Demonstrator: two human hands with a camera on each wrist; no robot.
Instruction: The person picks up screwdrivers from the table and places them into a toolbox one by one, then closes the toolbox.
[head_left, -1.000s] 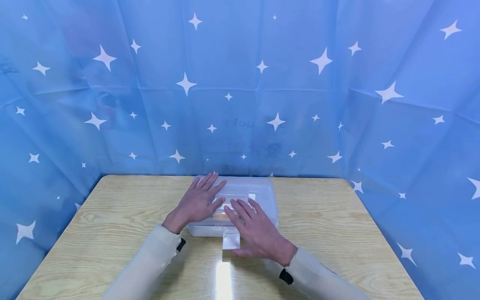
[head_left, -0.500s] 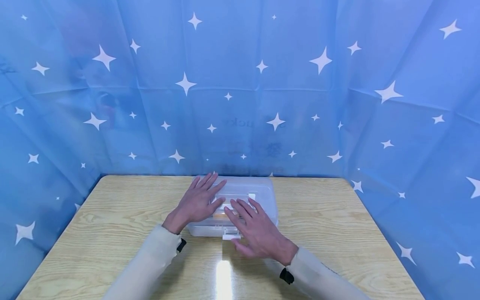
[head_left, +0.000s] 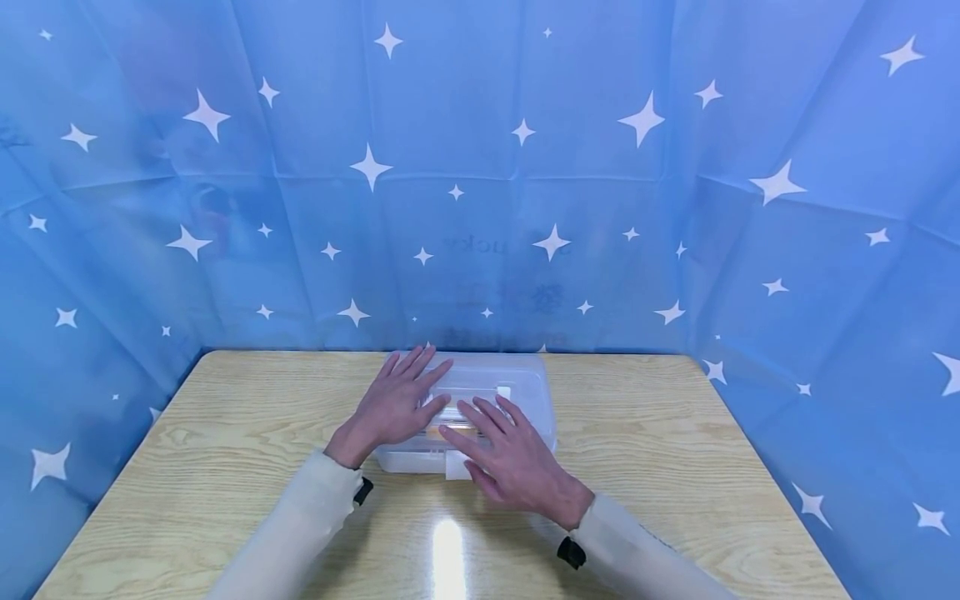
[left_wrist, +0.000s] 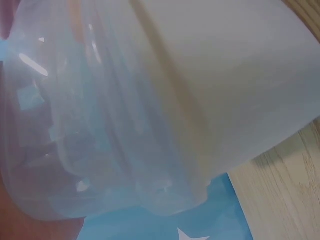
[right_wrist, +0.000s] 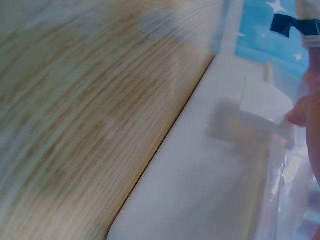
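Note:
A translucent plastic storage box [head_left: 528,377] with a white base lies at the back middle of the table. My left hand [head_left: 397,404] rests on the left part of its lid, fingers spread and straight. My right hand [head_left: 517,467] is over the right front of the box, its fingers extended over the lid. A white latch [head_left: 458,465] on the box front stands up against the lid edge, partly behind the right hand. In the right wrist view, my thumb tip [right_wrist: 298,113] touches that latch. Something orange shows faintly through the lid; its kind is unclear.
The box sits on a light wood-grain table [head_left: 660,467] with rounded back corners. A blue curtain [head_left: 480,208] with white stars hangs behind and on both sides. Bright light reflects off the tabletop in front of the box.
The white latch has swung from sticking outward up against the box front. My right thumb has moved up with it, and the right index finger has shifted left. My left hand stays put.

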